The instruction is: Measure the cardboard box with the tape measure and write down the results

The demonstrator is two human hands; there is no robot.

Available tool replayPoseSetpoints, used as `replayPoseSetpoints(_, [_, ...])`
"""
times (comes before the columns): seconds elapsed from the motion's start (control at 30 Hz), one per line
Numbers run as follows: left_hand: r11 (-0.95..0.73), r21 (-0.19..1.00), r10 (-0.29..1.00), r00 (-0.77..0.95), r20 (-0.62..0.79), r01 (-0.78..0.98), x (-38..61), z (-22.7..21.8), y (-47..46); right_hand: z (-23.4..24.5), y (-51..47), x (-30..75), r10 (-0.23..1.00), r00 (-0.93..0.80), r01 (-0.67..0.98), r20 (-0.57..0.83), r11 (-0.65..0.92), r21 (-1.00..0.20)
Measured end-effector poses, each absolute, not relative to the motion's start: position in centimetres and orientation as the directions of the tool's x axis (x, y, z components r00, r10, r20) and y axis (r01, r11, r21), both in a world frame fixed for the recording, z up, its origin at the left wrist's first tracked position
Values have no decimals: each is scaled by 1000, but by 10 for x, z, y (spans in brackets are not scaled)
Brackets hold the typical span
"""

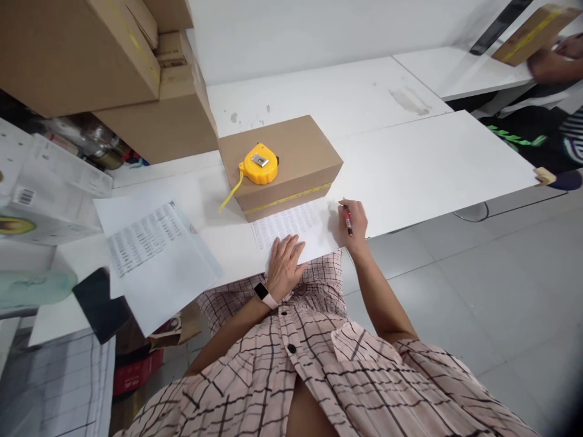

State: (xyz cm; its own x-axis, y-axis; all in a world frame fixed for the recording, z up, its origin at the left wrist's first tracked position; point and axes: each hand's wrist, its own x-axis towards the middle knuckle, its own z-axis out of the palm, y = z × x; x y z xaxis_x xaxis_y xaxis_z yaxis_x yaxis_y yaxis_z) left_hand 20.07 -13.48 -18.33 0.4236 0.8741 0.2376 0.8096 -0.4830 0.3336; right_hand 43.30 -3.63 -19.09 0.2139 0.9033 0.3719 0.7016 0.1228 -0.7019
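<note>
Taking twelve o'clock as straight ahead of the person, I see the white paper sheet printed with a grey table (291, 223) lying at nine o'clock from the right hand (354, 224), which is at the sheet's three o'clock end. The visible part of the sheet stretches longest from about nine towards three, its far edge meeting the foot of the brown rectangular cardboard carton (300, 155); whether any of it runs underneath I can't tell from here.

That right hand has its fingers drawn together round a slim red-and-black pen (348, 222). I can't make out whether the pen touches the paper. The left hand (285, 264) is flat, fingers a little apart, pressing on the sheet's near side with nothing in its grasp, and it is the nearer to the printed table.

The carton sits on the white worktop (423, 176) at twelve from the left hand, ten from the right, with a yellow plastic tape measure (260, 165) on top.
</note>
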Motion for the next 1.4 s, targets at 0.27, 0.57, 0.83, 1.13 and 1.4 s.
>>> replayPoseSetpoints(0.27, [-469,414,704,47,709,780,169,-73,-58,-205,-18,460,937,79,966,340,13,-260])
replayPoseSetpoints(0.57, [-301,692,892,-63,448,656,162,-41,-3,-166,-29,439,797,341,704,499,135,-697])
replayPoseSetpoints(0.83, [-185,975,943,300,142,122,170,-19,-44,-45,-40,378,978,-165,-143,128,105,-984])
replayPoseSetpoints(1.13, [-118,993,935,340,106,15,135,17,-26,0,16,367,912,-409,-257,33,-81,-963])
replayPoseSetpoints(1.4, [-65,991,972,216,89,-116,130,23,-2,5,55,317,884,-466,-336,24,-151,-930])
